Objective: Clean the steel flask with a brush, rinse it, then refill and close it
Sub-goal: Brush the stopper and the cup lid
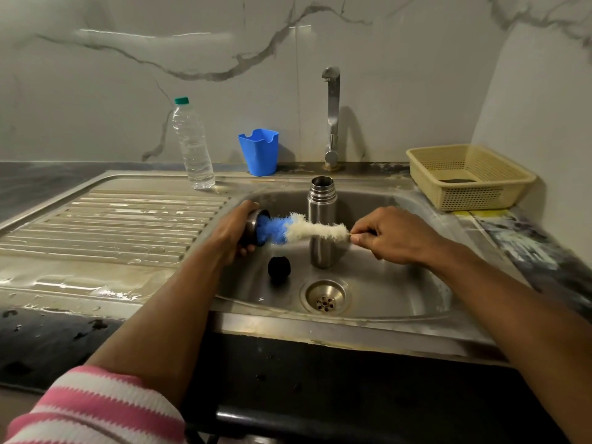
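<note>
The steel flask [322, 219] stands upright and uncapped in the sink basin [400, 277]. My left hand [230, 233] grips the flask's steel cup lid [253, 227] on its side, mouth facing right. My right hand [390, 235] pinches the handle of a bottle brush [301, 230] with blue and white bristles. The blue tip sits inside the cup lid, and the white part crosses in front of the flask. A black stopper [279, 266] lies on the basin floor to the left of the flask.
The tap [332, 116] rises behind the basin, no water running. A clear water bottle [193, 145] and a blue plastic cup [259, 152] stand at the back. A cream basket [467, 176] sits at the right. The wet draining board [105, 225] lies left; the drain [325, 298] is at the basin front.
</note>
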